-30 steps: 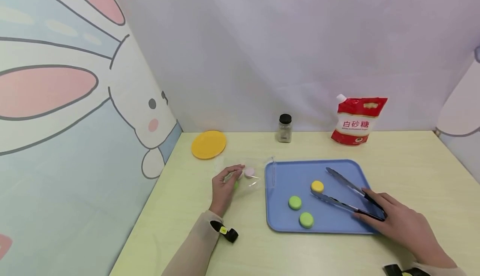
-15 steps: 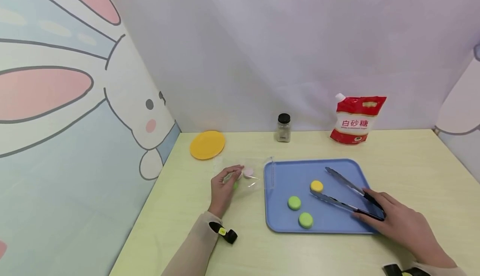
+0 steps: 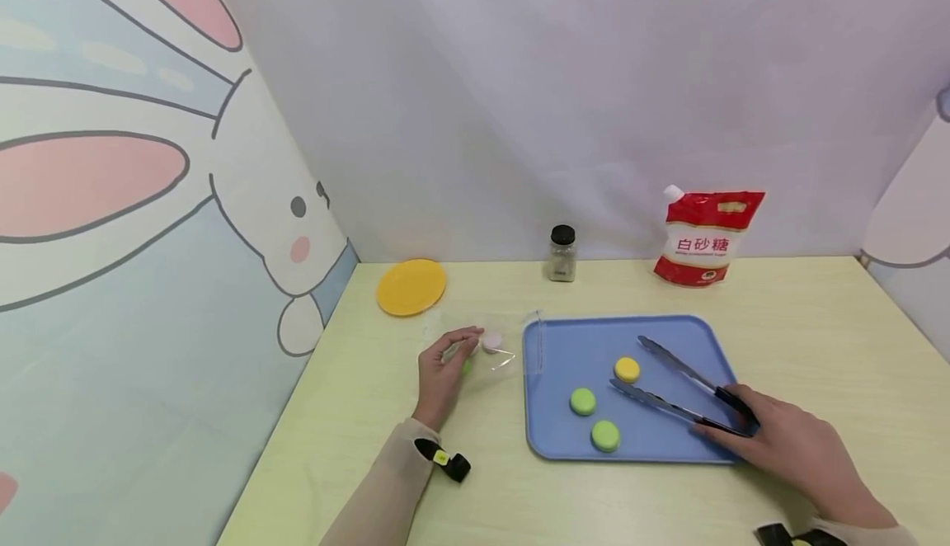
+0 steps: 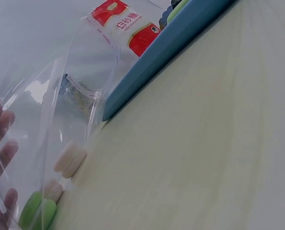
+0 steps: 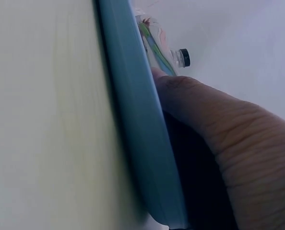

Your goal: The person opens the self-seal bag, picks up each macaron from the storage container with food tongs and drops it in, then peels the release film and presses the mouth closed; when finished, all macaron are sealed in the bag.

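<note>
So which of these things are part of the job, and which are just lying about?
Seemingly part of the job:
tongs, held in the right hand
clear bag, at the left hand, with macarons inside
blue tray, with two green macarons and a yellow macaron

Apparently lying about, untouched:
yellow plate
black-lidded jar
red-and-white pouch

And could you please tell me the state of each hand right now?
Left hand: holding the clear plastic bag.
Right hand: holding the silver metal tongs with black handles, arms spread apart.
</note>
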`<state>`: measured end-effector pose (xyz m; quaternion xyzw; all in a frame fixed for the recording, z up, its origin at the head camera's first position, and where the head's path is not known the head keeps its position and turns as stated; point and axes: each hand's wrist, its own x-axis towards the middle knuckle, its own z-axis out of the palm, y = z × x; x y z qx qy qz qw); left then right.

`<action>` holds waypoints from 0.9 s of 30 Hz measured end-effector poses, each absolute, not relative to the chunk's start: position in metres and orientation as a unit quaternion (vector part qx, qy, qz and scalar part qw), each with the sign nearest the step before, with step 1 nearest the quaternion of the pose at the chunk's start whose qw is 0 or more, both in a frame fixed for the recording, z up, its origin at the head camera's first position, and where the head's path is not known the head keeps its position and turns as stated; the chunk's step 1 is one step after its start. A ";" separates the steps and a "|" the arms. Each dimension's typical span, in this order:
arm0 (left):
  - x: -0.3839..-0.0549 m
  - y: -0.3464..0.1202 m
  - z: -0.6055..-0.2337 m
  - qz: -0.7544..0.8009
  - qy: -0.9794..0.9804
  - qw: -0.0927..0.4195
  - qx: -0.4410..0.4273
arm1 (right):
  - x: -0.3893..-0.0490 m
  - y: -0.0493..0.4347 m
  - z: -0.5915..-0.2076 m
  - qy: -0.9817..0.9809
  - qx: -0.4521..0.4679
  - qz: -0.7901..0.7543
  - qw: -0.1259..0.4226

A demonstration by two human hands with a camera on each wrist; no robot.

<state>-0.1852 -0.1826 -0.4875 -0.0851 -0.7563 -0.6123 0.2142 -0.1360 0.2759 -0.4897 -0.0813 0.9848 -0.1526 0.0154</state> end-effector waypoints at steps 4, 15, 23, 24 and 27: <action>-0.185 -0.182 -0.488 -0.612 -0.756 0.216 -0.085 | -0.135 0.276 -0.490 0.984 -0.081 -0.155 0.018; -0.184 -0.183 -0.486 -0.615 -0.749 0.221 -0.108 | -0.127 0.273 -0.483 0.982 -0.091 -0.168 0.003; -0.186 -0.183 -0.489 -0.613 -0.755 0.216 -0.089 | -0.127 0.269 -0.485 0.982 -0.091 -0.165 -0.004; -0.186 -0.183 -0.489 -0.613 -0.755 0.216 -0.089 | -0.127 0.269 -0.485 0.982 -0.090 -0.167 -0.007; -0.186 -0.183 -0.489 -0.613 -0.754 0.218 -0.088 | -0.127 0.268 -0.485 0.981 -0.085 -0.172 -0.013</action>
